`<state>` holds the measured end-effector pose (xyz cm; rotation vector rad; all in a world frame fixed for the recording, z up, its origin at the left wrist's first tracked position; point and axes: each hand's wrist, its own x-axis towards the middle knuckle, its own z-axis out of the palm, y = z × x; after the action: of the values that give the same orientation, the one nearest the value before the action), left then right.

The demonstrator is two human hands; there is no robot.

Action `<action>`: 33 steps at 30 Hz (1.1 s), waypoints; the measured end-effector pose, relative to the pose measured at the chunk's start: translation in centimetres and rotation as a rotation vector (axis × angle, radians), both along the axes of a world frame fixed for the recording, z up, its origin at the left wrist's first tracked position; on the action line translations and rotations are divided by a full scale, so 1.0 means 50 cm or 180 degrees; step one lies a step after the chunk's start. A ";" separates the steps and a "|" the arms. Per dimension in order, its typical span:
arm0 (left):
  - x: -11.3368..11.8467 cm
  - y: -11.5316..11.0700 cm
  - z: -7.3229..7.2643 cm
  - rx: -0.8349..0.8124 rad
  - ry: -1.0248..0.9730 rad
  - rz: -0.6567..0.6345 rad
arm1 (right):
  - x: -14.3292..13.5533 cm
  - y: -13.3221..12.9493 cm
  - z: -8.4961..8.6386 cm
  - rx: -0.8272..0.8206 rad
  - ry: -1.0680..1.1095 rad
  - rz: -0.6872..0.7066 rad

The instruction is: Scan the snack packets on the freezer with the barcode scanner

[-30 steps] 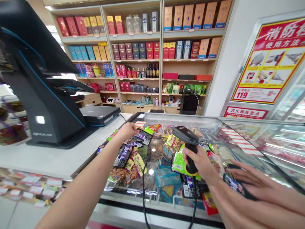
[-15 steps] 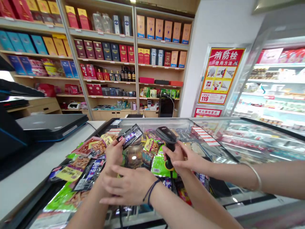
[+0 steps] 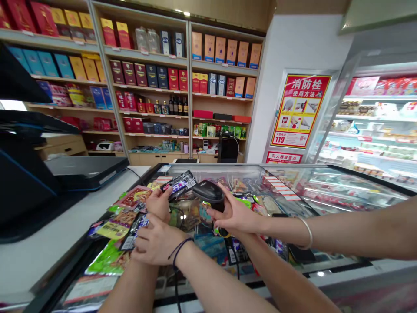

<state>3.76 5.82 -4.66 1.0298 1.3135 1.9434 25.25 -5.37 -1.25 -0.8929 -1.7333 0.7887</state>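
Observation:
My left hand [image 3: 158, 205] pinches the end of a black snack packet [image 3: 180, 184], which shows a white barcode panel. In my right hand [image 3: 217, 214] is a black barcode scanner [image 3: 208, 191], its head close beside the packet. Another person's hand [image 3: 239, 213], with a bangle on the wrist, lies over my right hand and hides much of it. That person's other hand [image 3: 161, 239], wearing a dark band, is wrapped over my left wrist. Several snack packets [image 3: 114, 228] lie below and left of my left hand on the glass top [image 3: 241, 171].
A black counter device [image 3: 87, 171] and a monitor [image 3: 29, 121] stand at left on a white counter [image 3: 65, 252]. The scanner's cable [image 3: 177, 287] hangs toward me. Shelves of boxed goods [image 3: 150, 76] line the back wall; a refrigerated display [image 3: 381, 130] is at right.
The scanner has moved left, its head closer to the black packet. The other person's hands have closed further over my right hand and left wrist. The view has shifted slightly.

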 end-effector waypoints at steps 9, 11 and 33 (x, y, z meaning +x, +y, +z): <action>-0.085 -0.001 0.011 -0.0078 0.0408 0.0673 | -0.052 0.027 0.031 -0.0960 0.0067 0.0558; -0.087 -0.002 0.007 -0.0150 0.0575 0.0778 | -0.070 0.028 0.035 -0.0687 -0.0035 0.0231; -0.082 0.029 -0.034 -0.0183 0.0427 0.0559 | -0.253 0.045 -0.005 -0.0648 0.0141 0.0311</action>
<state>-0.33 7.27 -6.35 1.0634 1.5719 1.9790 12.59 -3.10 -1.47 -0.9239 -1.6888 1.0567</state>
